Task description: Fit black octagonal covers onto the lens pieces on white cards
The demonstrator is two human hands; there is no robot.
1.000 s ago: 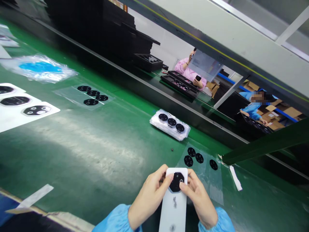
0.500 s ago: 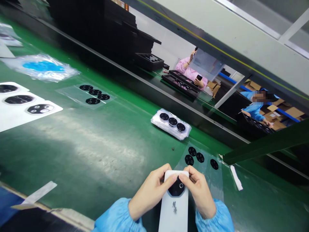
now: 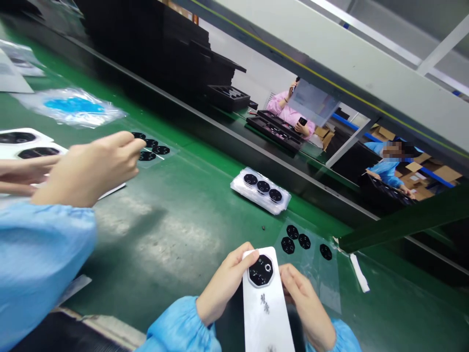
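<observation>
My left hand (image 3: 227, 281) grips a white phone (image 3: 269, 310) by its upper left edge, thumb on top beside the camera area. An octagonal black camera cover (image 3: 261, 270) with a ring-shaped lens opening sits near the phone's top end, and dark script is printed below it. At the phone's right edge is my right hand (image 3: 306, 298), its fingers curled and pressed together. Some of those fingertips are hidden, and what they hold, if anything, does not show. Several loose black camera covers (image 3: 304, 241) lie on a clear film sheet (image 3: 326, 286) beyond my right hand.
A co-worker's hand (image 3: 97, 166) in a blue sleeve reaches in from the left, over white phones (image 3: 24, 138). A wrapped stack (image 3: 234, 185) bears three black covers. Farther left lies a plastic bag (image 3: 75, 105) with blue contents. A green post (image 3: 403, 212) slants at right.
My right thumb has come off the camera cover and my right hand has shifted to the phone's edge. The phone has tilted slightly. A co-worker's arms have come in from the left.
</observation>
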